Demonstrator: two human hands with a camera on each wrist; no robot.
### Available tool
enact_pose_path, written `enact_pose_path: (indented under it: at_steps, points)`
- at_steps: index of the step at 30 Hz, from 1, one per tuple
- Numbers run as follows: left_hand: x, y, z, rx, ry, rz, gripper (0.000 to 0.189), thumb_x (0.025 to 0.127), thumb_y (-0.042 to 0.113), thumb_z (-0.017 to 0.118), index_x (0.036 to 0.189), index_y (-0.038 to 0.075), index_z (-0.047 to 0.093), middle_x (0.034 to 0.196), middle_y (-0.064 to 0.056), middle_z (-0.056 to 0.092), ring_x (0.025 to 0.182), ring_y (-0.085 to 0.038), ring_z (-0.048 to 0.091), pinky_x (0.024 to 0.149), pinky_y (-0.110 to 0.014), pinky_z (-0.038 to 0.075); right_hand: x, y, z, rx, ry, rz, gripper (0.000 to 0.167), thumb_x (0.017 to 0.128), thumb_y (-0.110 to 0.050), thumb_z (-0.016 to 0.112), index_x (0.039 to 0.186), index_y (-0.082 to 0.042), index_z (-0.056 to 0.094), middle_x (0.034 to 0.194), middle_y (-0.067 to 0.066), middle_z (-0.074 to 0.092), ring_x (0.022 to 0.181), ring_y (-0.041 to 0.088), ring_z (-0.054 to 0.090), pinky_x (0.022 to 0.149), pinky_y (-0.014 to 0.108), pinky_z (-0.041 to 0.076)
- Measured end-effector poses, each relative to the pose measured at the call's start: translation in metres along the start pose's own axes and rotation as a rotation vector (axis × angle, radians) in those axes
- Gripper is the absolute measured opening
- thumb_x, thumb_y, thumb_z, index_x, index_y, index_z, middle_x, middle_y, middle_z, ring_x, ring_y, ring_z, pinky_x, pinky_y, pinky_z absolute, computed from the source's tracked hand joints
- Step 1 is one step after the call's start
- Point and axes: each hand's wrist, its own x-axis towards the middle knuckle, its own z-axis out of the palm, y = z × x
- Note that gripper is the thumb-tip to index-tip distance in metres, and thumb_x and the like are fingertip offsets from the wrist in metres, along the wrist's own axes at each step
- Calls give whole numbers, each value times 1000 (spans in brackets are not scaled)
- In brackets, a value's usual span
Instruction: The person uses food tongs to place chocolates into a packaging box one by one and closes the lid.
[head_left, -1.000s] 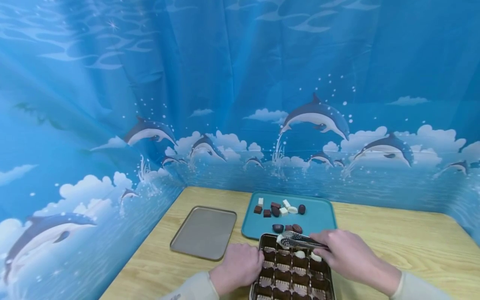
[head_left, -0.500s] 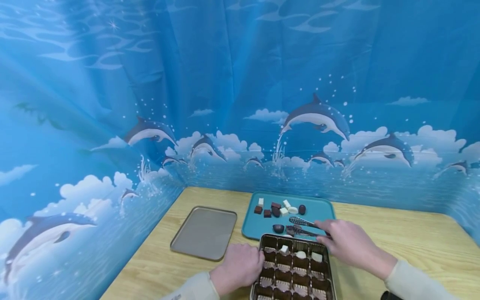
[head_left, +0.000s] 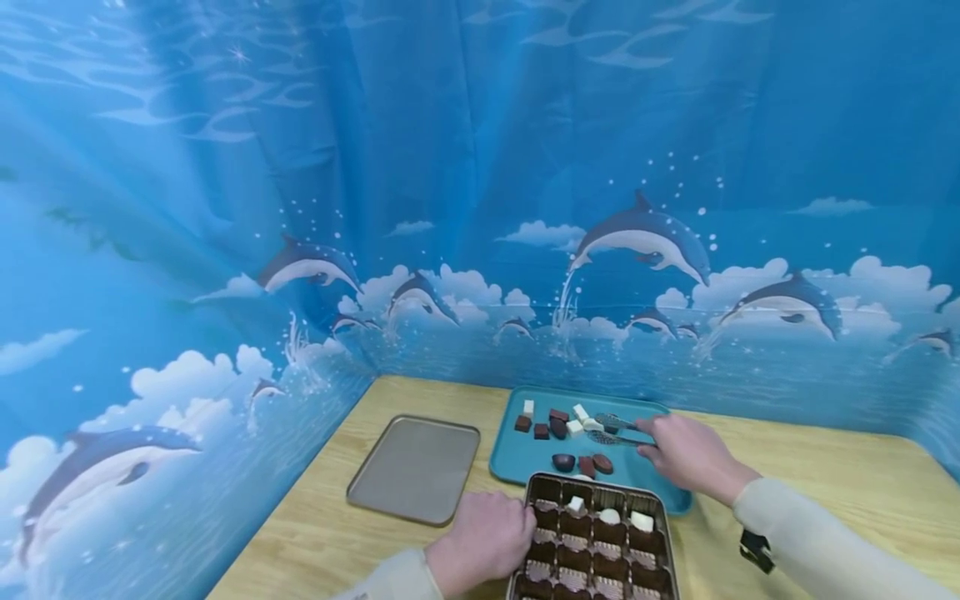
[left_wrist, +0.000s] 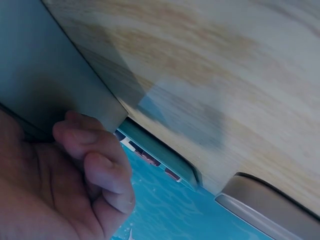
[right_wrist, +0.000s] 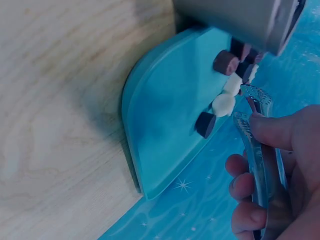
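My left hand (head_left: 486, 533) grips the left rim of a brown chocolate box (head_left: 592, 554) divided into small compartments. Curled fingers lie against the box's grey side wall (left_wrist: 60, 65) in the left wrist view. Three white chocolates, one of them a dome (head_left: 610, 517), sit in its far row. My right hand (head_left: 690, 454) holds metal serving tongs (right_wrist: 260, 170), their arms apart and nothing between the tips. Those tips are over the teal tray (head_left: 517, 458), near a white oval chocolate (right_wrist: 223, 104) and a dark round one (right_wrist: 205, 124).
Several dark and white chocolates, including a brown square (head_left: 522, 423) and a dark half-dome (head_left: 564, 462), lie on the teal tray. A tan tray (head_left: 416, 471) lies to the left on the wooden table (head_left: 825, 483). A dolphin-print curtain (head_left: 480, 208) hangs behind.
A white cube left the tongs and now sits in the box's far row. The right hand moved away over the teal tray with the tongs spread. The left hand stays at the box rim.
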Motion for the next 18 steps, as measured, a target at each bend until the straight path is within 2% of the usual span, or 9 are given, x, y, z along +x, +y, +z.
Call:
enact_pose_path:
  at_steps: [6,9,12,13,18]
  points:
    - [1,1,1,-24,-6,-13,52,105,36,40,60,15,57,59,-6,60,55,-23,62,44,-38,41,11,6,7,-28,-13,-16,41,90,-15,75,126,2,66,97,16,74,40,8,41,40,25,34]
    - [1,1,2,-19,-3,-15,52,105,36,40,61,14,58,58,-6,60,55,-23,62,44,-38,41,17,9,8,-25,-28,-14,40,91,-14,73,127,3,66,80,9,70,38,8,36,39,24,32]
    - [1,0,2,-15,4,-13,52,105,36,41,60,14,57,57,-5,59,54,-23,62,43,-38,40,23,11,8,-25,-44,1,40,91,-14,73,127,3,66,70,4,64,38,8,34,39,24,31]
    - [1,0,2,-18,6,-13,52,105,36,41,60,14,57,57,-5,59,54,-23,62,43,-38,40,24,11,8,-24,-51,6,40,91,-14,73,127,3,66,71,4,65,38,8,34,40,24,31]
    - [1,0,2,-22,10,-13,53,105,35,41,58,15,55,56,-5,58,53,-23,62,42,-38,40,27,10,9,-26,-70,15,38,91,-14,73,125,1,67,97,16,74,40,10,42,41,26,35]
